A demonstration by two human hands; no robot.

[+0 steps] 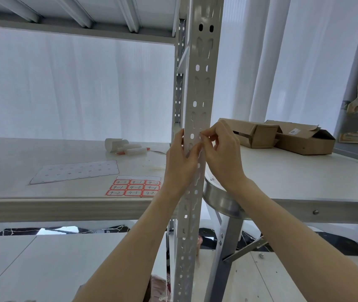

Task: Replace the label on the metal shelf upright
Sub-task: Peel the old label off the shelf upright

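Observation:
A white perforated metal shelf upright [197,83] runs from top to bottom through the middle of the view. My left hand [179,162] grips it from the left at shelf height, thumb across its front face. My right hand [221,149] has its fingertips curled and pinched against the upright's right edge, just above the left thumb. Whether a label sits under those fingertips is hidden. On the shelf board [21,162] to the left lies a sheet of red-bordered labels [135,187] handwritten 4-1 and 4-2.
A peeled, used label sheet [75,172] lies left of the red sheet, with white paper rolls [125,147] behind. Brown cardboard boxes [282,136] sit on a white table at the right, and a metal stool [223,203] stands just behind the upright.

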